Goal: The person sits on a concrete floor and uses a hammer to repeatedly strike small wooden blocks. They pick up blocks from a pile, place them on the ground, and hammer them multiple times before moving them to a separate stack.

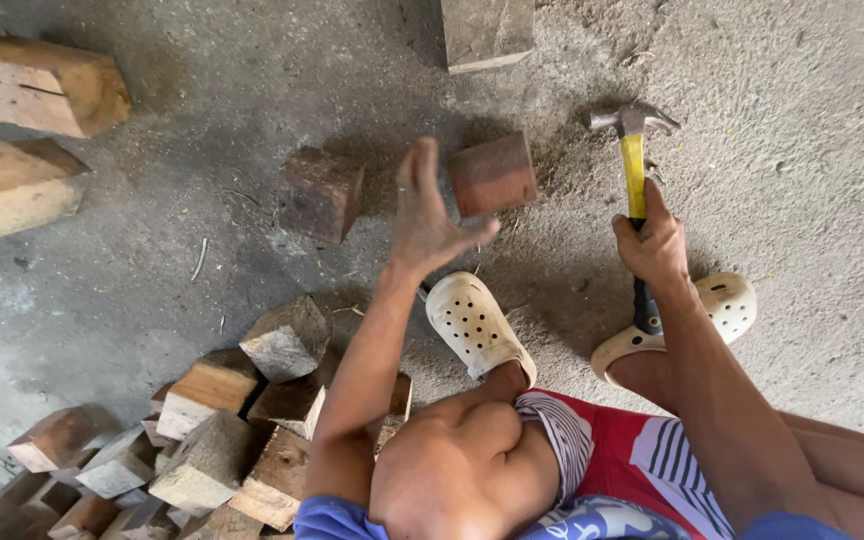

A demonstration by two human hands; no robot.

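Your right hand (655, 240) is fisted round the yellow-and-black claw hammer (635, 170), head up, over the concrete floor (802, 200). Left hand (430, 215) spread open, empty, just beside a reddish wood block (493, 174); darker block (320, 192) nearby, scrap pile (202, 440) to your left.

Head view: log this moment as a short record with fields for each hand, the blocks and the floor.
left hand: open, fingers spread, raised beside a reddish wooden block, not gripping it
right hand: closed on a claw hammer with a yellow and black handle, head raised
nearby block: darker block to the left, apart
pile: cut wood offcuts by the left arm
footwear: pale perforated clogs
floor: dusty grey concrete
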